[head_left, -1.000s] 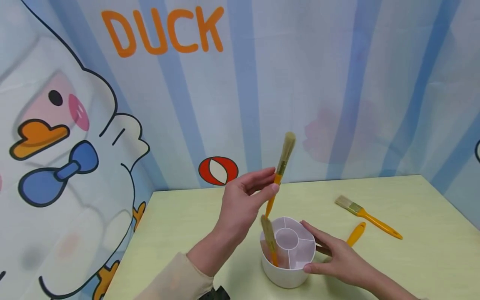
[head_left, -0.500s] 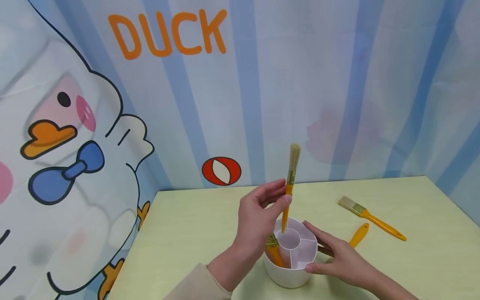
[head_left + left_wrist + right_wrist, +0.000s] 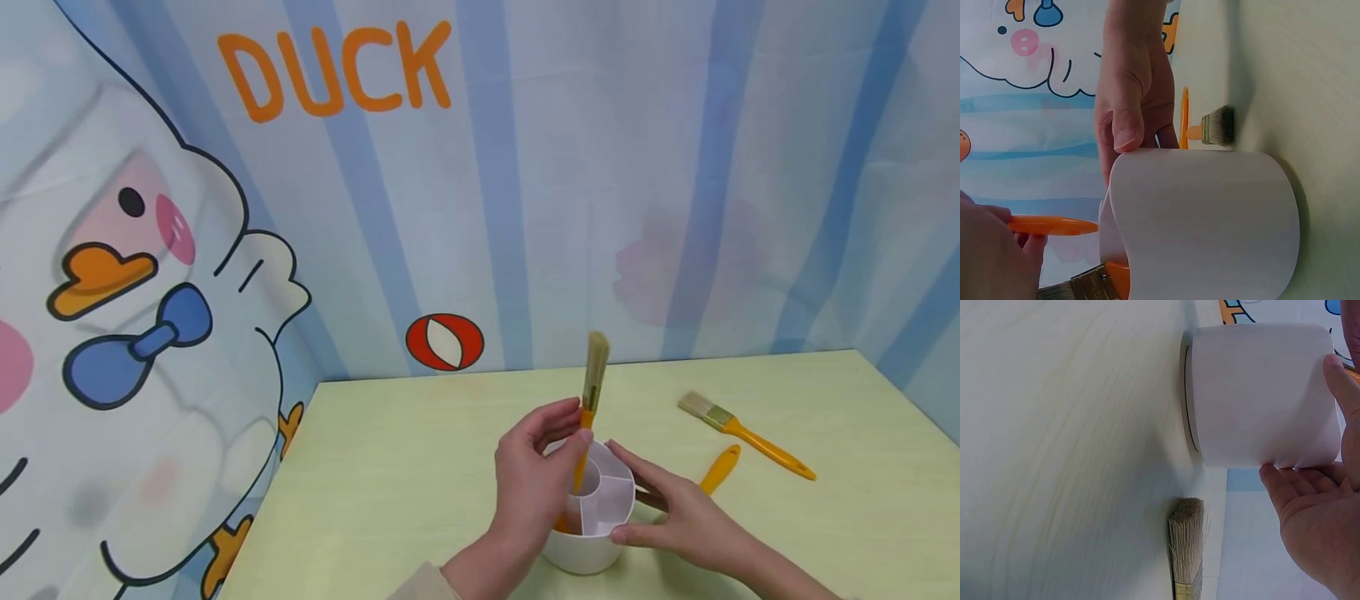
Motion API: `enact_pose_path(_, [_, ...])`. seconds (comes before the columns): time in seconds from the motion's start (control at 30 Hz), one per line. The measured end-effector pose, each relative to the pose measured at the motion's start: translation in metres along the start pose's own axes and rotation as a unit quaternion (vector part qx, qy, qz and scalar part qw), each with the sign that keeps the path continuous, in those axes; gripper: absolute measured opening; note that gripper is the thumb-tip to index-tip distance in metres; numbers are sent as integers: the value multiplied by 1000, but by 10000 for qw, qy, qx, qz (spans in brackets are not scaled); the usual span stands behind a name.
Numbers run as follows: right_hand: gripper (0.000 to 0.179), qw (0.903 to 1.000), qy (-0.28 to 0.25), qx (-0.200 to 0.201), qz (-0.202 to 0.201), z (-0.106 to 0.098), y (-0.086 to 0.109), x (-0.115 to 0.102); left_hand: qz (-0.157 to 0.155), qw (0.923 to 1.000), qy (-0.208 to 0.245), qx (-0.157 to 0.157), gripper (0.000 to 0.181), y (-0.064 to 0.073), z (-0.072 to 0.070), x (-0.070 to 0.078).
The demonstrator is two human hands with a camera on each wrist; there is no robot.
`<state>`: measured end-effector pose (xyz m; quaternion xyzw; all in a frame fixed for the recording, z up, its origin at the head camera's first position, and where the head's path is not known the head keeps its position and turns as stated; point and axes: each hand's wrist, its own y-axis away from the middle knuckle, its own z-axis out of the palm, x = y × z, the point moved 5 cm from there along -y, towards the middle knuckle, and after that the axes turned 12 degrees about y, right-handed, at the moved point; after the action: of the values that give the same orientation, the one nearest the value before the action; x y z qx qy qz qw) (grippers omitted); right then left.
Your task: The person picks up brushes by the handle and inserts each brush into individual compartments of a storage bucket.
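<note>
My left hand point(image 3: 532, 479) pinches a paintbrush point(image 3: 596, 358) by its orange handle, bristles up. The handle's lower end is at the round middle compartment of a white divided pen holder point(image 3: 585, 554). Whether it touches the bottom I cannot tell. My right hand point(image 3: 678, 521) grips the holder's right side, thumb in front and fingers behind. Another paintbrush point(image 3: 1094, 284) stands tilted in a side compartment, handle down; in the head view my left hand mostly hides it.
Right of the holder a paintbrush point(image 3: 750, 437) lies on the pale table point(image 3: 390, 467). Nearer, an orange handle point(image 3: 722, 468) shows from behind my right hand. A bristle head point(image 3: 1186, 540) lies near the holder in the right wrist view. A printed curtain point(image 3: 570, 167) hangs behind.
My left hand has moved right and down with its paintbrush, bringing the handle from above the holder's left side to its middle compartment. My right hand has kept its grip.
</note>
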<state>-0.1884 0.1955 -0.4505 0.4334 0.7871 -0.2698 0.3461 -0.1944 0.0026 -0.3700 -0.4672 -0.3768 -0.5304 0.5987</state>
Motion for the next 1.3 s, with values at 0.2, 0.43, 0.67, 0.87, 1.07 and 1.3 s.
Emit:
enact_pose_path(0.2, [93,10000,17,22,-33,-1,0,1,335,9994,65,-22,30,0,1,-2])
enact_pose_path(0.43, [92,10000,21,41,-83,0,-1,-1,406,9987,-309,-17,30,2,0,-9])
enact_pose_path(0.67, [94,9999,42,69,-100,0,0,1,595,9953,-730,-231,32,5,2,-10])
enact_pose_path(0.87, [93,9999,59,60,-132,0,-1,0,803,9842,-1520,-433,36,4,0,-9])
enact_pose_path(1.07, [94,10000,-29,-41,65,0,-2,3,803,9697,-2172,-778,44,5,1,-11])
enact_pose_path(1.3, [93,10000,-29,-42,59,-1,-2,2,829,9451,-2963,-1097,41,7,6,-11])
